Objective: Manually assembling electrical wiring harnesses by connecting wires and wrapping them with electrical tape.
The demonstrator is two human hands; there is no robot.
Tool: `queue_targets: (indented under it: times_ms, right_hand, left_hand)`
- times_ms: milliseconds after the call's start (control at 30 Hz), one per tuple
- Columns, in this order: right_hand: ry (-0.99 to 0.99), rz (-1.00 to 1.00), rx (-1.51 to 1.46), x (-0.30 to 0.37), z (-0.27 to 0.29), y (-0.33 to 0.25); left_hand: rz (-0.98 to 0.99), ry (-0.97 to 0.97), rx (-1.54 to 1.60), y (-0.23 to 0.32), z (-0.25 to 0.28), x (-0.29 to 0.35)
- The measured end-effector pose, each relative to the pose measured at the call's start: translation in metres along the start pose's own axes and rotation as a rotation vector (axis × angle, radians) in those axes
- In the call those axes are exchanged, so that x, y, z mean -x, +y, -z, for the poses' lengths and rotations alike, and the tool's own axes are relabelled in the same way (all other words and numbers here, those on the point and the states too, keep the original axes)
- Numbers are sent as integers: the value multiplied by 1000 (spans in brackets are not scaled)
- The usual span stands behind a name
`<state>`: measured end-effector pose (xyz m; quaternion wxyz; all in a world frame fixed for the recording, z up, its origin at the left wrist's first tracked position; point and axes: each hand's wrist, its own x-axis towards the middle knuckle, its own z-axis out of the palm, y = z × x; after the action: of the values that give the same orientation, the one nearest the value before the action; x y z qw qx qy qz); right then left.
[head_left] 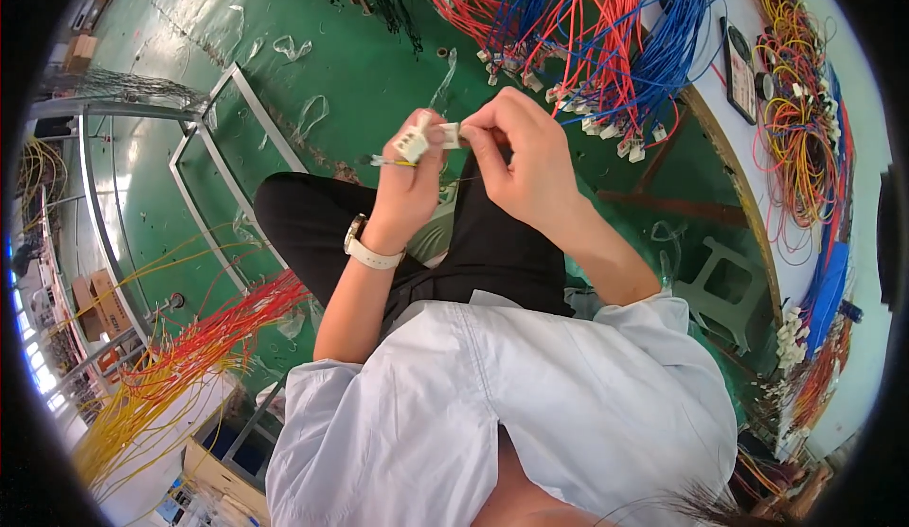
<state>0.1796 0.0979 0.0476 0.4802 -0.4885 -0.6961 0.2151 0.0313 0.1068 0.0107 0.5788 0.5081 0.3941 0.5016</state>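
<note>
My left hand [409, 181] is closed around white plastic connector housings [410, 144], held up over my lap. A short piece with a yellow band and a thin metal-coloured tip [382, 160] sticks out to the left from the same grip. Between the two hands sits another small white connector [452, 136]. The fingertips of my right hand [519, 153] pinch its right end; the fingers partly cover what lies there. A thin dark line runs below the right fingers, too fine to identify.
Bundles of red and blue wires [615, 30] with white connectors hang off the curved table [724, 139] at the right. A phone-like black device [739, 71] lies on it. Red and yellow wires [204, 338] stretch along the left, near a metal frame [213, 139]. A green stool [724, 285] stands under the table.
</note>
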Motion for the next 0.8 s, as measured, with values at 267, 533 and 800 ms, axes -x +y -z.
queue_targets:
  times_ms: [267,533,800]
  right_hand:
    - [-68,29,8,0,2,4]
    - [-58,-55,-89,1,-2,5]
    - [294,108,183,-5,-35,11]
  left_hand:
    - [52,31,-18,-1,4,0]
    - [308,-92,101,3,23,-10]
    - [491,-156,822,5,10,-20]
